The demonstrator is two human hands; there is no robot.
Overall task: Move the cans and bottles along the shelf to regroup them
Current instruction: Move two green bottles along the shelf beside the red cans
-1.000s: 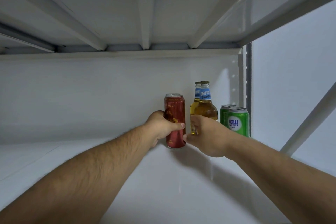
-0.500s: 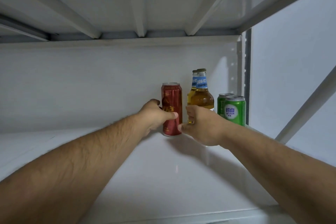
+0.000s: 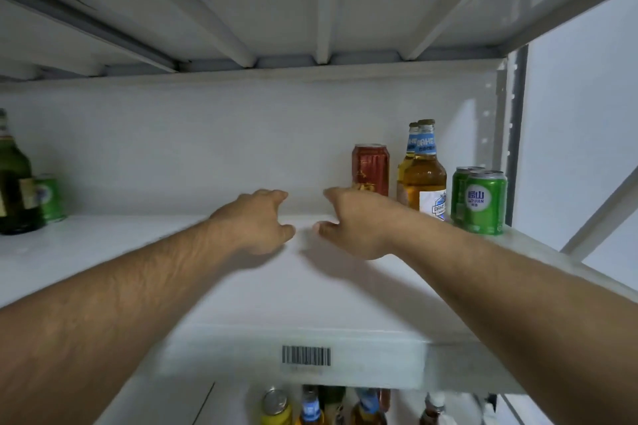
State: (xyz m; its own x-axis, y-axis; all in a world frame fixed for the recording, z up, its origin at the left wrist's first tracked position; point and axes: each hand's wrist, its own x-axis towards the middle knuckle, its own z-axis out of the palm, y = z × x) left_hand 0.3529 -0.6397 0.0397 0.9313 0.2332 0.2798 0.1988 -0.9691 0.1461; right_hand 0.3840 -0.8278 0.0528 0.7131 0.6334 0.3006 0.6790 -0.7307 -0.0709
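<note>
Both hands sit near the centre of the frame holding nothing: the left hand (image 3: 257,222) has its fingers loosely curled with the thumb pointing right, and the right hand (image 3: 355,222) mirrors it, fingers relaxed, thumb pointing left, a narrow gap between the two. Just behind the right hand, at centre right, the red can (image 3: 370,169) stands upright on the shelf (image 3: 138,252), untouched; its gold printing is too blurred to read. Beside it to the right stand two amber bottles (image 3: 424,179) with blue neck labels showing "DAHE", then two green cans (image 3: 485,202) whose front label appears to read "LAOSHAN" under Chinese characters. This right-hand cluster looks grouped. At the far left edge of the frame a dark green bottle (image 3: 13,179) and another green can (image 3: 51,197) stand well apart from the rest, so regrouping likely remains there. A barcode sticker (image 3: 306,356) marks the shelf's front lip.
</note>
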